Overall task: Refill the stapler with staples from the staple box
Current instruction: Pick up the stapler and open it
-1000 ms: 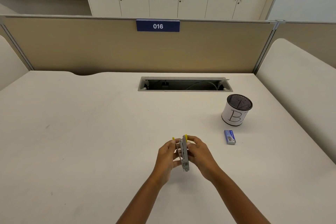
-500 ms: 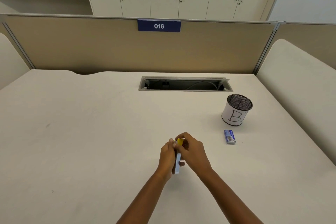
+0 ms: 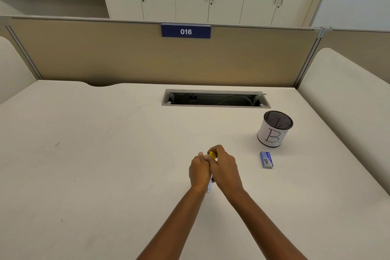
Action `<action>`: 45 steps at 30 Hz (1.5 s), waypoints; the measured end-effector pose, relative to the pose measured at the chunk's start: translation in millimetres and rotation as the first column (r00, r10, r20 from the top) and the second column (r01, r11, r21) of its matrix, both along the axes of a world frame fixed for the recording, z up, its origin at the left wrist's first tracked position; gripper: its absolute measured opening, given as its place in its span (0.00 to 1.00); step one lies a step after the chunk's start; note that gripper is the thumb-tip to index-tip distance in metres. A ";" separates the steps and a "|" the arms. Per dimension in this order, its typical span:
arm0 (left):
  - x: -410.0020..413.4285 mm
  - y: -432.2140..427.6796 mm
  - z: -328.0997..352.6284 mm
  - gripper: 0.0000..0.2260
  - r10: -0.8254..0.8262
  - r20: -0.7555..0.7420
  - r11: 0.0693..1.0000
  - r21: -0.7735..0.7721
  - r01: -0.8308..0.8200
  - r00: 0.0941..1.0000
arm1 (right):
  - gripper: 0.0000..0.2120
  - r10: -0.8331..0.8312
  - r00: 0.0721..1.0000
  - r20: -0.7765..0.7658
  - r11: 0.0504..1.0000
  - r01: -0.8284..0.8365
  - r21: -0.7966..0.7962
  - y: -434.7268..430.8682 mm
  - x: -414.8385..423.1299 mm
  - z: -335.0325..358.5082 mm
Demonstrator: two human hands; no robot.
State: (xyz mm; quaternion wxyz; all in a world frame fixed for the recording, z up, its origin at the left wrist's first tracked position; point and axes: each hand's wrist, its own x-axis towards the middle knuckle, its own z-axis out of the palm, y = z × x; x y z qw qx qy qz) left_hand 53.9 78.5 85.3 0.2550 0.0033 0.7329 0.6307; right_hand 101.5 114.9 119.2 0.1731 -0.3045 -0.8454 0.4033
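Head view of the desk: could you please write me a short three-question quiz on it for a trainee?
1. True or false: the staple box lies on the desk, with neither hand touching it.
2. The stapler is held by: A) one hand only; B) the left hand and right hand together; C) nothing.
3. Fill in: the mesh pot near the staple box bears the letter ___.
Key: 1 true; 2 B; 3 B.

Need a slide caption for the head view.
Left hand and right hand clasp the stapler over the desk; staple box lies near the pen cup.
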 end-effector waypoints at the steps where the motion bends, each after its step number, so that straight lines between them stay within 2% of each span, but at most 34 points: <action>1: 0.0 2.4 2.4 0.19 -0.009 -0.001 1.000 -0.001 0.009 1.000 | 0.09 -0.012 1.000 -0.007 1.000 0.012 0.014 1.2 -0.1 1.3; 6: -2.6 13.3 13.3 0.17 -0.013 0.083 0.998 0.057 0.009 0.996 | 0.09 -0.037 0.999 -0.040 0.996 0.040 0.078 7.4 -2.6 8.1; 10: -1.2 19.2 10.4 0.17 -0.003 0.212 0.992 0.126 -0.024 0.977 | 0.08 -0.054 0.997 -0.048 0.995 0.058 0.082 8.1 0.0 10.6; 13: -12.6 8.4 11.9 0.14 0.121 0.421 0.941 0.240 -0.239 0.899 | 0.04 -0.089 0.965 -0.247 0.990 0.113 0.084 0.4 9.5 17.8; 15: -32.7 -3.0 13.7 0.16 0.166 0.519 0.867 0.329 -0.375 0.839 | 0.08 -0.043 0.944 -0.326 0.988 0.087 0.124 -9.2 17.7 20.5; 18: -50.6 -13.6 15.4 0.17 0.142 0.490 0.864 0.363 -0.350 0.860 | 0.15 0.018 0.943 -0.333 0.996 0.011 0.084 -24.2 28.5 15.1; 21: -53.8 -19.5 19.3 0.10 0.115 0.530 0.832 0.410 -0.373 0.840 | 0.18 0.059 0.949 -0.311 0.995 -0.029 0.098 -27.5 36.5 8.7; 25: -56.5 -21.3 18.2 0.14 0.108 0.605 0.741 0.480 -0.469 0.789 | 0.19 0.086 0.970 -0.227 0.989 -0.055 0.139 -24.3 49.0 -7.1; 28: -57.5 -21.2 18.7 0.15 0.073 0.618 0.723 0.508 -0.469 0.783 | 0.18 0.101 0.984 -0.144 0.986 -0.080 0.144 -26.4 57.7 -23.2; 31: -58.6 -20.5 16.8 0.16 0.050 0.587 0.739 0.522 -0.426 0.808 | 0.15 0.128 0.987 -0.094 0.986 -0.117 0.119 -28.5 64.6 -32.3; 34: -57.6 -21.7 16.0 0.17 0.004 0.554 0.763 0.536 -0.360 0.833 | 0.06 0.161 0.982 -0.097 0.980 -0.147 0.132 -27.5 67.3 -33.3; 37: -55.1 -22.6 15.2 0.17 -0.039 0.504 0.795 0.539 -0.279 0.863 | 0.03 0.098 0.981 -0.165 0.980 -0.067 0.186 -20.6 58.6 -24.8; 41: -48.1 -22.0 12.1 0.17 -0.085 0.461 0.839 0.511 -0.186 0.883 | 0.12 0.128 0.981 -0.144 0.939 -0.073 0.335 -7.0 29.1 -4.0; 45: -40.0 -20.2 14.8 0.17 -0.104 0.468 0.843 0.509 -0.171 0.878 | 0.18 0.212 0.977 0.025 0.905 -0.206 0.371 2.1 0.3 4.9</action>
